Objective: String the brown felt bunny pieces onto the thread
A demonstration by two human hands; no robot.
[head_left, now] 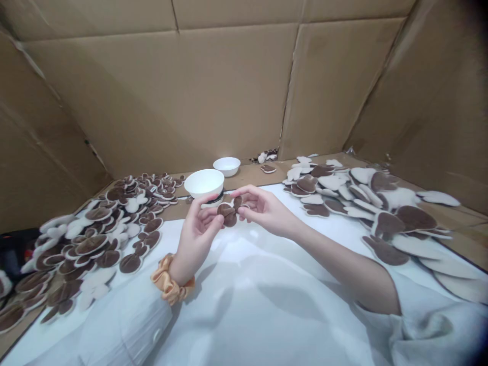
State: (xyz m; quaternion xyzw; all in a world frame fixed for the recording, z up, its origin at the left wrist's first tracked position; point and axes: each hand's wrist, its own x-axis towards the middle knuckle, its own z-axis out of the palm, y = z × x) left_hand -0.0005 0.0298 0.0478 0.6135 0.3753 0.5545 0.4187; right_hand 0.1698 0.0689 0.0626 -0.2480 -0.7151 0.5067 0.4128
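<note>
Between my two hands, above the white table surface, is a small brown plush cutout (229,215) with a pale edge and rounded lobes. My left hand (198,223), with an orange scrunchie (172,279) at its wrist, pinches the left side of the piece. Thumb and fingers of my right hand (263,209) close on its upper right lobe. Whether the piece is one part or two is hard to make out. Just behind my hands stands a white bowl (204,184) with a dark band near its base.
A smaller white bowl (226,166) stands farther back. Brown-and-white plush cutouts (91,244) heap up on the left; larger plush pieces (385,223) pile up on the right. One brown piece (268,168) lies near the back. Cardboard walls (229,91) enclose the table (259,290).
</note>
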